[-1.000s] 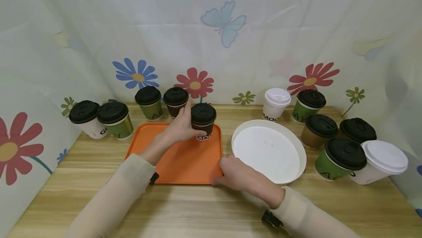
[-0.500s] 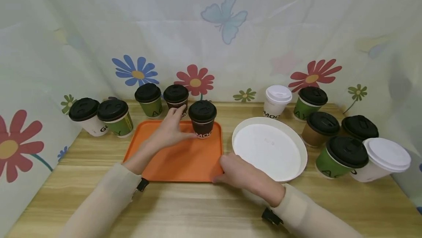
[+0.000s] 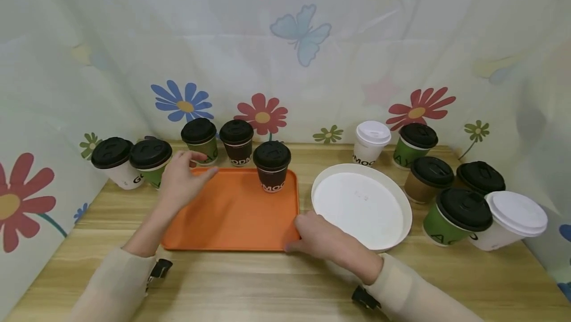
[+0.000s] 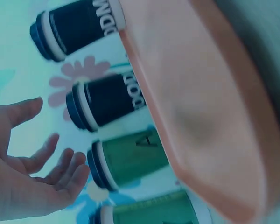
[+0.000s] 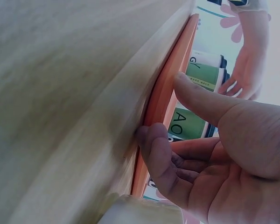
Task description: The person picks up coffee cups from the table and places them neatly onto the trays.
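Observation:
A dark brown coffee cup point(image 3: 273, 176) with a black lid stands upright on the orange tray point(image 3: 232, 218), near its back right corner. My left hand point(image 3: 185, 178) hovers over the tray's left side, holding nothing, thumb apart from loosely bent fingers. In the left wrist view, that hand point(image 4: 32, 177) is nearest a green cup point(image 4: 135, 156), and a dark cup point(image 4: 109, 100) stands beside it. My right hand point(image 3: 318, 235) grips the tray's front right corner. In the right wrist view, its thumb lies on the orange rim point(image 5: 170, 84) and its curled index finger meets the edge.
Behind the tray stand a green cup point(image 3: 206, 151) and another dark cup point(image 3: 238, 151). A white cup point(image 3: 119, 166) and a green cup point(image 3: 153, 163) are at left. Right of the tray lies a round white tray point(image 3: 357, 208), with several lidded cups beyond it.
My left hand has let go of the dark brown cup and moved left, away from it. The cup stays on the orange tray. My right hand keeps its grip on the corner.

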Demonstrator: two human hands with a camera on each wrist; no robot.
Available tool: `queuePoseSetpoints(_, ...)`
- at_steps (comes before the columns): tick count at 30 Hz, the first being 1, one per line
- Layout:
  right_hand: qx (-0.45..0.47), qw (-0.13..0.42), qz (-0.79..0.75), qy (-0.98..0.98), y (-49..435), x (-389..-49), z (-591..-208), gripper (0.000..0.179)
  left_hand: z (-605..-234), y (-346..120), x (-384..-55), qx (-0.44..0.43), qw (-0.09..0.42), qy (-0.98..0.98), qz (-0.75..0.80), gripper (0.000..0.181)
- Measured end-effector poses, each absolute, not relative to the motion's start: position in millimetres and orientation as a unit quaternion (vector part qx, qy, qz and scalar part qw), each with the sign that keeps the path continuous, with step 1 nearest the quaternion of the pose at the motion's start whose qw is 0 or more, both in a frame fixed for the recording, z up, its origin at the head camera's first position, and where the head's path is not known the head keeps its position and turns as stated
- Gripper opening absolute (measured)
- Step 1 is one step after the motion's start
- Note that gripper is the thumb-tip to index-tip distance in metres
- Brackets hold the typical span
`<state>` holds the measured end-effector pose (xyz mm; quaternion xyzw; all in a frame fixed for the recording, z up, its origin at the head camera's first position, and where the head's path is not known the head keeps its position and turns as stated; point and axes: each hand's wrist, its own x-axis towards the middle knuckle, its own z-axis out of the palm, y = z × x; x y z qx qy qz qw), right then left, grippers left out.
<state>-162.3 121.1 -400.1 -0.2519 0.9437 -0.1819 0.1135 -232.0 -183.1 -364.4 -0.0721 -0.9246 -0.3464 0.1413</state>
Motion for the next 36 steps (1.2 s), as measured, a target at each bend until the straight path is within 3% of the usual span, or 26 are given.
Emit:
queuePoseSetpoints(3,-0.25,0.115,-0.183,0.944,121,-163,-400,0.04,-363,-199,-227,-0.057,0.152,-0.924,-0.346,0.039)
queuePoseSetpoints(14,-0.248,0.122,-0.193,0.942,122,-161,-399,0.04,-361,-241,-216,-0.015,0.161,-0.929,-0.333,0.042)
queuePoseSetpoints(23,-0.249,0.116,-0.193,0.942,122,-161,-402,0.04,-362,-256,-212,0.052,0.215,-0.92,-0.322,0.041)
queuePoseSetpoints(36,-0.254,0.103,-0.19,0.943,123,-162,-403,0.04,-366,-274,-207,0.115,0.137,-0.909,-0.376,0.072)
